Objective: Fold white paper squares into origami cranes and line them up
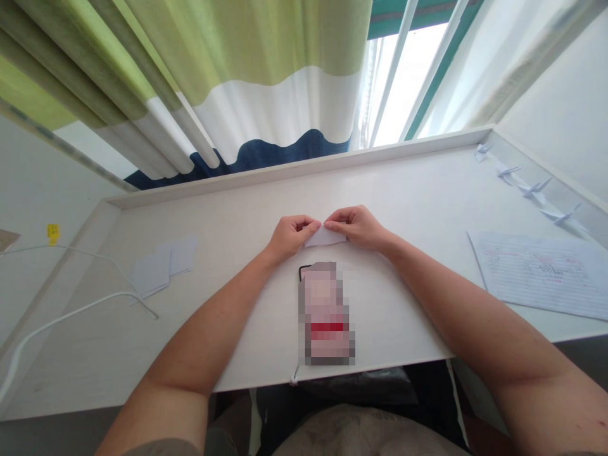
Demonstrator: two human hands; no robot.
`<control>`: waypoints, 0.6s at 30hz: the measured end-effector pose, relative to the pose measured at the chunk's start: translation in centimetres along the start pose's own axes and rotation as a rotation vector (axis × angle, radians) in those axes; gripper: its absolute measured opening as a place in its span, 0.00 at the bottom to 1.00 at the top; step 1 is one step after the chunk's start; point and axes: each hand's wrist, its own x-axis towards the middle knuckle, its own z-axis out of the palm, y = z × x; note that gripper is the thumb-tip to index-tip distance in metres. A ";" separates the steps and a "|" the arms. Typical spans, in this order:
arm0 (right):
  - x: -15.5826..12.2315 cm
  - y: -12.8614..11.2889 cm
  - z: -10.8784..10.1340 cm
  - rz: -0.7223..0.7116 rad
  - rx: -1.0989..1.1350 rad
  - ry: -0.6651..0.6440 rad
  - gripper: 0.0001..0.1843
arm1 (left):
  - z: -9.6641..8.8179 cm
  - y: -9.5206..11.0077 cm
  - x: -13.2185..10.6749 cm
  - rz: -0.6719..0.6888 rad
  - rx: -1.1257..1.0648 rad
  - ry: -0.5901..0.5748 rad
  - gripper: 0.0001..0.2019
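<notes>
Between my hands, over the middle of the white desk, is a small piece of white paper. My left hand pinches its left side, thumb pressed against the fingers. On the other side my right hand grips the paper near its top edge, the two thumbs almost meeting. The paper's lower edge shows below the fingers; the rest is partly covered by them. Just below the hands lies a phone, its screen blurred out by pixels.
Several white paper slips lie at left, near a white cable. Several folded paper pieces line the right wall. A sheet of lined, written paper rests at right. Curtains hang behind the desk's raised back edge.
</notes>
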 end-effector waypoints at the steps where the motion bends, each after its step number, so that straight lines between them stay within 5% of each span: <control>1: 0.0 -0.1 0.0 -0.001 -0.019 0.000 0.21 | 0.0 -0.1 0.0 -0.005 0.008 0.000 0.16; 18: -0.1 0.0 -0.6 -0.049 -0.167 -0.059 0.24 | -0.2 0.8 -0.3 0.035 0.123 -0.009 0.14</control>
